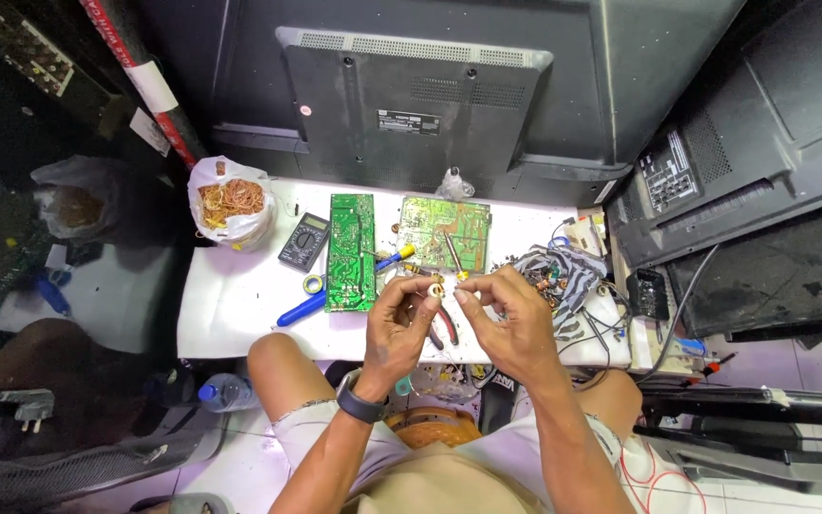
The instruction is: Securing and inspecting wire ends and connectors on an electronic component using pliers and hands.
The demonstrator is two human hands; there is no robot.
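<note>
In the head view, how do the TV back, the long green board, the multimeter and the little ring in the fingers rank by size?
Largest to smallest:
1. TV back
2. long green board
3. multimeter
4. ring, tiny, pinched by the left hand beside the right hand
</note>
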